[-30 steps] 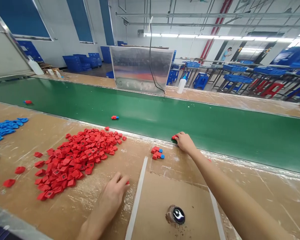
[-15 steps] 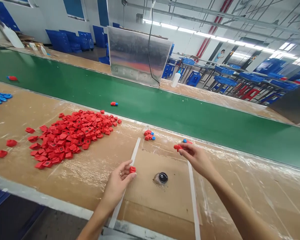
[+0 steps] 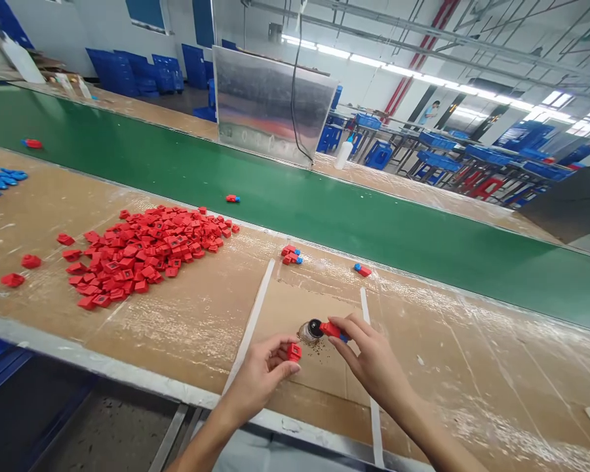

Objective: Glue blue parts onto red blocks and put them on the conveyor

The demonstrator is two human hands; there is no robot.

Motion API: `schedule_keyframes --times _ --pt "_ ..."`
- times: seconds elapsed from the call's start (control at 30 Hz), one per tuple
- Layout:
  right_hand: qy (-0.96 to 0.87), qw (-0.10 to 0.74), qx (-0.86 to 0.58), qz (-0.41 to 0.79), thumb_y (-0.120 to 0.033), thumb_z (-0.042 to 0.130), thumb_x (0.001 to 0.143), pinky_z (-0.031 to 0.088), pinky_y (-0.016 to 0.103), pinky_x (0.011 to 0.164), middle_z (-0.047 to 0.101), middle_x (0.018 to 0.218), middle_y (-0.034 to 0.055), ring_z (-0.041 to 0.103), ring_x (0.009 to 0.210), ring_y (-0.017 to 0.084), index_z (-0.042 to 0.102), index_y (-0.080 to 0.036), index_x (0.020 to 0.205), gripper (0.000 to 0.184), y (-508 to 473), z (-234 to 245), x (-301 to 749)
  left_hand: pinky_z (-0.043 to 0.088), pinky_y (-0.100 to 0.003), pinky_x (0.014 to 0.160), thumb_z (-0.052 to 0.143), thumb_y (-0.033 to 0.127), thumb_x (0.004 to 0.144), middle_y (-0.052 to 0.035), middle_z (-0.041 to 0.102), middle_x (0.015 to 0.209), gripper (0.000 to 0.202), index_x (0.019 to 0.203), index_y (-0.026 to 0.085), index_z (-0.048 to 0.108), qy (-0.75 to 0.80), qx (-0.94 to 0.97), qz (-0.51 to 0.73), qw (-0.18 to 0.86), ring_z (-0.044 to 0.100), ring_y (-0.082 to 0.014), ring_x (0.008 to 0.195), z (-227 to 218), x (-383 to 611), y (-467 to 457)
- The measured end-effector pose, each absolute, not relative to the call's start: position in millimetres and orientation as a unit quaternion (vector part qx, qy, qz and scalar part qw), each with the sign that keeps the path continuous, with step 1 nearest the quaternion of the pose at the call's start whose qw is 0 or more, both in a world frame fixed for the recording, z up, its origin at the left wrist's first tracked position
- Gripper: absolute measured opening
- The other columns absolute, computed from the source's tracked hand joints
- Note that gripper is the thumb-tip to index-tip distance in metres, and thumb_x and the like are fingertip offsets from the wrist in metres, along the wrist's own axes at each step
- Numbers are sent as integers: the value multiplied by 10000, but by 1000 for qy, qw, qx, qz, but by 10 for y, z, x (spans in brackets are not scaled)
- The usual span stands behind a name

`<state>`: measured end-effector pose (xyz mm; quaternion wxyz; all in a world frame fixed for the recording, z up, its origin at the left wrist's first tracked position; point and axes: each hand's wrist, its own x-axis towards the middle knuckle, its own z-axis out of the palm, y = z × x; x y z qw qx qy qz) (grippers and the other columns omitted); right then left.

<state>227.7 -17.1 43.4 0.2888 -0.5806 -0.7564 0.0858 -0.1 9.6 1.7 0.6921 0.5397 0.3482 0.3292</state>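
Observation:
Between thumb and fingers, my left hand (image 3: 268, 370) pinches a small red plastic block (image 3: 294, 352) whose square hollow faces up. My right hand (image 3: 366, 344) grips a red and blue plastic piece (image 3: 332, 330), its red end pointing left. That end is at the rim of a small round pot (image 3: 315, 328) with a dark top; whether they touch I cannot tell. The pot stands on a cardboard sheet (image 3: 319, 303) between two white tape strips. Beyond it lie a couple of red and blue pieces (image 3: 291, 255) and a single red and blue piece (image 3: 362, 269).
A big heap of red blocks (image 3: 152, 252) covers the table to the left, with blue parts (image 3: 0, 181) farther left. Behind runs a green conveyor belt (image 3: 295, 203) carrying red and blue pieces. A metal panel (image 3: 273, 105) and a white bottle (image 3: 343, 154) stand beyond it.
My right hand has come nearer and left, bringing the red and blue piece to the pot. My left hand has shifted right towards the pot with its red block.

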Motion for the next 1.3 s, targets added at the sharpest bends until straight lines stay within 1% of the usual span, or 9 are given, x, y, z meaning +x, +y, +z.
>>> schedule_keyframes --times 0.17,0.3,0.4,0.5,0.6,0.7,0.77,1.03,1.3 --pt "-771 274 -569 85 -334 450 1012 507 278 661 634 889 61 648 776 189 604 -200 1088 218 -183 435 2231 445 -236 737 678 233 814 -7 603 841 167 967 170 663 344 540 320 698 552 -140 788 22 -13 76" --pt "-779 261 -565 76 -330 437 1012 499 273 630 624 852 55 638 720 183 635 -208 1026 232 -170 468 2205 447 -240 741 676 238 805 -7 602 822 171 959 164 669 335 535 317 708 550 -143 780 39 -26 80" --pt "-784 254 -561 79 -314 434 1012 494 272 624 619 854 58 625 707 181 639 -211 1034 231 -151 474 2203 448 -248 745 668 255 814 -15 611 815 157 937 157 671 331 537 313 710 556 -148 781 44 -28 71" --pt "-780 266 -561 86 -295 450 1009 495 282 653 621 885 62 627 748 189 625 -208 1061 203 -154 497 2201 445 -238 693 665 270 822 -8 602 792 179 960 157 659 318 515 305 735 550 -134 738 39 -13 41" --pt "-754 306 -572 104 -284 486 999 493 290 685 623 922 64 620 780 189 611 -214 1100 175 -222 570 2181 450 -230 649 678 265 810 7 577 768 209 984 156 642 304 484 287 769 537 -119 697 26 16 -1" --pt "-724 350 -577 145 -277 524 986 491 293 698 621 923 58 605 775 184 610 -230 1118 165 -356 645 2127 466 -234 663 683 252 802 11 575 769 237 1015 156 642 306 475 270 780 545 -117 704 5 43 -21" --pt "-716 361 -572 176 -274 538 980 491 293 698 621 913 54 600 772 182 613 -236 1127 169 -451 655 2075 471 -236 671 684 254 801 8 590 767 257 1036 158 645 308 472 265 783 555 -119 710 -8 55 -16" --pt "-706 344 -571 238 -270 546 974 476 268 674 610 876 41 580 736 167 625 -206 1116 175 -593 466 1927 499 -248 676 691 282 801 -35 665 832 284 1050 147 679 300 485 239 786 587 -136 725 30 57 17" --pt "-698 344 -571 262 -266 502 992 472 270 684 611 887 58 592 773 181 639 -196 1094 184 -637 355 1880 457 -218 636 633 185 807 -1 621 770 260 1057 149 694 293 504 233 778 536 -105 666 21 40 16"
